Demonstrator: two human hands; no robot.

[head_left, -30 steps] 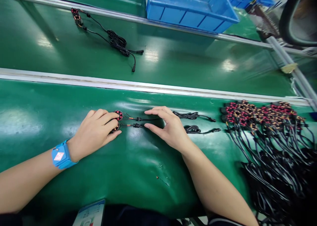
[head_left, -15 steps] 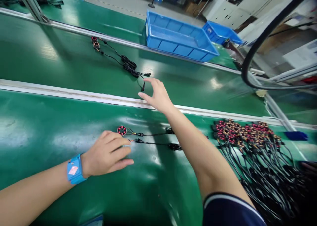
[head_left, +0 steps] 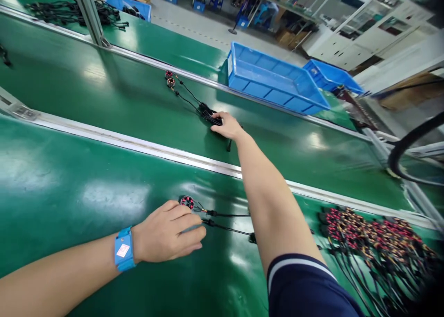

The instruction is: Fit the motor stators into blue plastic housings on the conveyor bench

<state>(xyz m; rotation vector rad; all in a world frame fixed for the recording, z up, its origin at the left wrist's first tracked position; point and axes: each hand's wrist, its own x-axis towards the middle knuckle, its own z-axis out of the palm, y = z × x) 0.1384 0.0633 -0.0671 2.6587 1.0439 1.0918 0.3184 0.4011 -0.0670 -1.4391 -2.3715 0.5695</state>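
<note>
My right hand (head_left: 226, 125) reaches over the far green strip, its fingers and thumb closed around the end of a bundled black cable (head_left: 207, 113). Thin leads run from this bundle to two small motor stators (head_left: 170, 82) with copper and red windings. My left hand (head_left: 171, 233), wearing a blue wrist band (head_left: 124, 250), lies palm down over the near surface with its fingers loosely extended. Beside its knuckles sits another red-wound stator (head_left: 187, 202). A second black lead (head_left: 229, 228) runs under its fingertips, where its end is hidden. My right forearm covers part of these near cables.
A pile of stators with black cables (head_left: 371, 233) lies at the right. Beyond the far rail stand blue bins (head_left: 277, 88). More black cables (head_left: 65, 14) are heaped at the upper left, near a metal post (head_left: 86, 14). A white rail (head_left: 138, 146) divides the green surfaces.
My right hand has gone from hovering open by the connectors to closing on the cable bundle. The view has shifted, and my left hand stays by the near stator.
</note>
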